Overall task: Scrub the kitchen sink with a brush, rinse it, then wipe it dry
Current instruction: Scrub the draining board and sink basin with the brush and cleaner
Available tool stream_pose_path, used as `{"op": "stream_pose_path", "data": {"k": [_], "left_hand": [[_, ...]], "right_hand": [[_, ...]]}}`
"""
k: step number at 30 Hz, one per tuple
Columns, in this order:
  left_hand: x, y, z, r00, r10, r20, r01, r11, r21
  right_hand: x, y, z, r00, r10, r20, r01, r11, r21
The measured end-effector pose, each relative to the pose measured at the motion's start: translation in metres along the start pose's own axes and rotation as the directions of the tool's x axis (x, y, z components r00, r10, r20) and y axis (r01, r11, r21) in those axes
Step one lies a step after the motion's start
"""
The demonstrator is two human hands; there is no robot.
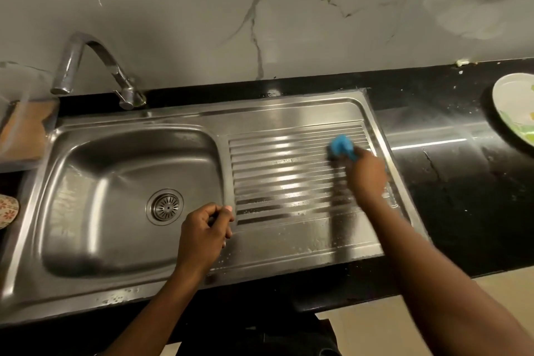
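Currently gripping a blue brush (341,147) in the right hand (367,175), pressed on the ribbed drainboard (289,170) of the steel sink (72,295), near its right edge. Holding the left hand (205,228) curled, nothing visible in it, above the ridge between basin (86,182) and drainboard.

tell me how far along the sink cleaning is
Scrubbing stage. Done so far: suds fleck the front rim and the near ribs of the drainboard, so those look brushed. In hand: the right hand grips the blue brush on the drainboard's far right end; the left hand rests curled at the basin edge. Left: rinsing, as the faucet runs no water, then wiping dry.
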State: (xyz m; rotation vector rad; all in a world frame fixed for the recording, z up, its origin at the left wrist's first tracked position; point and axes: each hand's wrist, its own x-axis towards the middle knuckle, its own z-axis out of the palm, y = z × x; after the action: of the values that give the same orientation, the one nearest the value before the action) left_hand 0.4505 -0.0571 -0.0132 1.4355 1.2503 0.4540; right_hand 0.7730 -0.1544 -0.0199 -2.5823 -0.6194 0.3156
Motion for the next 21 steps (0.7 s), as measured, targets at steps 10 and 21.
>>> {"op": "stream_pose_path", "data": {"k": [10, 21], "left_hand": [[0.003, 0.0, 0.001, 1.0, -0.004, -0.014, 0.005, 1.0, 0.027], [0.009, -0.006, 0.004, 0.999, -0.038, -0.025, 0.037, 0.999, -0.011]], "right_hand": [[-0.055, -0.115, 0.086, 0.951, -0.216, 0.222, 0.167, 0.962, 0.218], [0.017, -0.026, 0.021, 0.995, -0.074, 0.069, 0.071, 0.997, 0.045]]}}
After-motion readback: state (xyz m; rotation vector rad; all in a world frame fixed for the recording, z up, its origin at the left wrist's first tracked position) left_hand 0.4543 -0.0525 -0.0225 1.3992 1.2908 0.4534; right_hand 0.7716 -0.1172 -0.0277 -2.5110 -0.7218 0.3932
